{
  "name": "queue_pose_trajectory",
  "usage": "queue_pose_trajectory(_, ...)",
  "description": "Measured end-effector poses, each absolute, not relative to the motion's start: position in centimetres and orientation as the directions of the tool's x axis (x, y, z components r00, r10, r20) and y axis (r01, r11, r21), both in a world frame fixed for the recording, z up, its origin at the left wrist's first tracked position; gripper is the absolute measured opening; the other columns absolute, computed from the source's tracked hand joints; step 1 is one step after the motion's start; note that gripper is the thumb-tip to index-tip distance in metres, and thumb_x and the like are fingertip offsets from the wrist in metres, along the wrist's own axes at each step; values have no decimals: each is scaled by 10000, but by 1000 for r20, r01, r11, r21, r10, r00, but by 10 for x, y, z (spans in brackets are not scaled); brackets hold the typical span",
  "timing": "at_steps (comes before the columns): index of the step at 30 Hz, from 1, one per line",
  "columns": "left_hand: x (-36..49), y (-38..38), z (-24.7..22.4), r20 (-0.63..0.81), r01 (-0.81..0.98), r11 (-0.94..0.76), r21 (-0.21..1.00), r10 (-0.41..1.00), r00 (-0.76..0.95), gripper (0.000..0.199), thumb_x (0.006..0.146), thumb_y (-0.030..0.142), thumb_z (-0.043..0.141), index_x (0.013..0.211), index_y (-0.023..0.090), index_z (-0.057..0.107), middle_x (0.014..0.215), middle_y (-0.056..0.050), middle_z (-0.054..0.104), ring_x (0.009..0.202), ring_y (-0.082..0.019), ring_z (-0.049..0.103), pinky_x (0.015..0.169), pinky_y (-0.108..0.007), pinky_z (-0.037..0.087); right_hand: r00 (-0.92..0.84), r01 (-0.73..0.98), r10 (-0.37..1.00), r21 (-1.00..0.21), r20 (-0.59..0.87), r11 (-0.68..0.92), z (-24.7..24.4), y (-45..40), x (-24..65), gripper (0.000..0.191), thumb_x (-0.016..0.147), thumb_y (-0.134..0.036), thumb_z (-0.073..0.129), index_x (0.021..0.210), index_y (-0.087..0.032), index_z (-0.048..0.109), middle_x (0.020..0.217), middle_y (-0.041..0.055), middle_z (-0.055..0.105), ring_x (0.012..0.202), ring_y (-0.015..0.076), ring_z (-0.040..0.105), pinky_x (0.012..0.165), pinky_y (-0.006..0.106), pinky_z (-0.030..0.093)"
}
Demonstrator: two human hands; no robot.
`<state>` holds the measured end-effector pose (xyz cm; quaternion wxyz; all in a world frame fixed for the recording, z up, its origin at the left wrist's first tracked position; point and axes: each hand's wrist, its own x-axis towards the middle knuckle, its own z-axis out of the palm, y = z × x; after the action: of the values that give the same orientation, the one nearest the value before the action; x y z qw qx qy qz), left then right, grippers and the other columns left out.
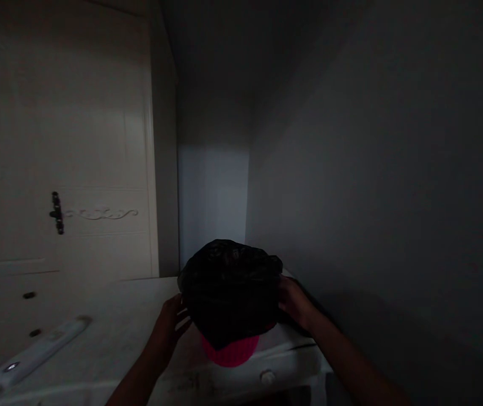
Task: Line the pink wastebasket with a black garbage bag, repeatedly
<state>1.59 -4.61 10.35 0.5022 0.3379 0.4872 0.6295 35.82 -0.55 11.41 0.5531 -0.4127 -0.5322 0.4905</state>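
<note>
A black plastic bag (228,293) covers the upper part of a pink container (233,352) near the front edge of a white table (114,316). My left hand (172,321) is at the bag's left side, its fingers apart and touching the plastic. On the right side my right hand (294,301) rests against the bag, with its fingertips partly hidden behind the plastic. The container's rim is out of sight under the bag.
A long white device (38,352) lies at the table's left. Behind it stands a pale cabinet (106,158) with a dark handle (57,213). A grey wall (372,197) borders the right side. The table's front has a round knob (267,376).
</note>
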Motion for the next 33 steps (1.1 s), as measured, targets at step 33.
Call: queue_pose_trajectory(33, 62, -89, 161, 826, 746, -660, 84, 465, 319, 426, 1015, 416, 513, 1409, 258, 549, 1308, -98, 679, 1207, -269, 612, 1041, -461, 468, 15, 344, 822, -775, 569, 530, 181, 28, 366, 407, 854, -502, 662, 1143, -225, 730, 1212, 97, 743, 1145, 267, 668, 1068, 434, 476)
